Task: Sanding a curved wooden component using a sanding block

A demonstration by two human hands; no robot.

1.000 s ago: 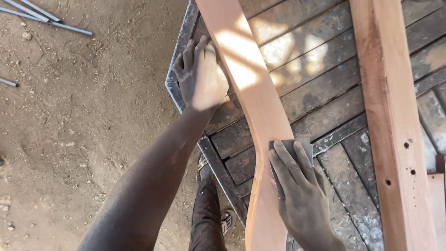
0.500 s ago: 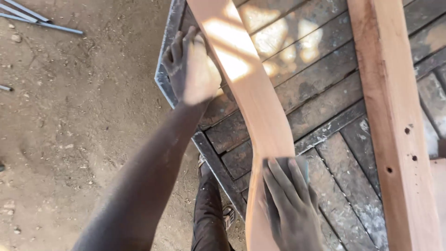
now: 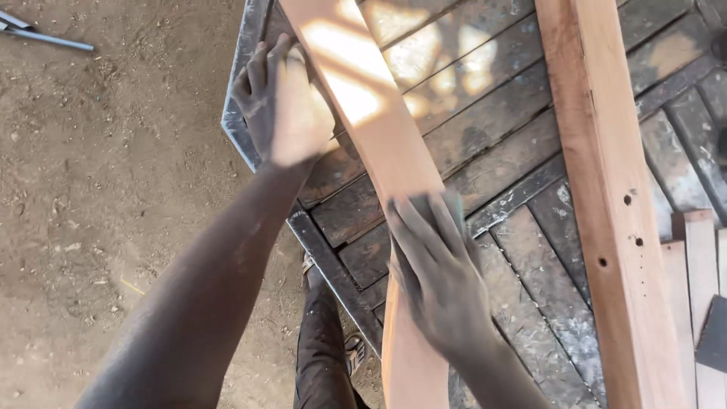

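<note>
Hands first: my right hand (image 3: 435,276) lies flat, fingers spread and pointing away from me, pressing a small grey-green sanding pad (image 3: 443,208) onto the long, curved, reddish-brown wooden board (image 3: 379,129). Only the pad's far edge shows past my fingertips; the hand looks blurred, so I judge it is rubbing along the wood. My left hand (image 3: 284,106) is up ahead and to the left, fingers curled over the board's left edge, gripping it to steady it. Both hands are grey with fine dust.

Beneath both hands the curved board runs from near my body, up past my right hand, to the top of the view beyond my left hand. Sunlight patches fall on the stretch beside my left hand. The visible face looks smooth and evenly coloured; I cannot tell by sight which parts are sanded and which remain. My guess is that the work is somewhere in the middle, with my right hand about halfway along the visible length.

Under the board is a worn workbench of dark wooden slats in a metal frame (image 3: 250,144). To the right of my right hand lies a straight, paler wooden beam with small drilled holes (image 3: 606,189). Left of my left arm is bare sandy ground (image 3: 98,212), with thin metal rods (image 3: 45,34) at the far corner. My dark trouser leg (image 3: 322,348) shows below, between my arms.
</note>
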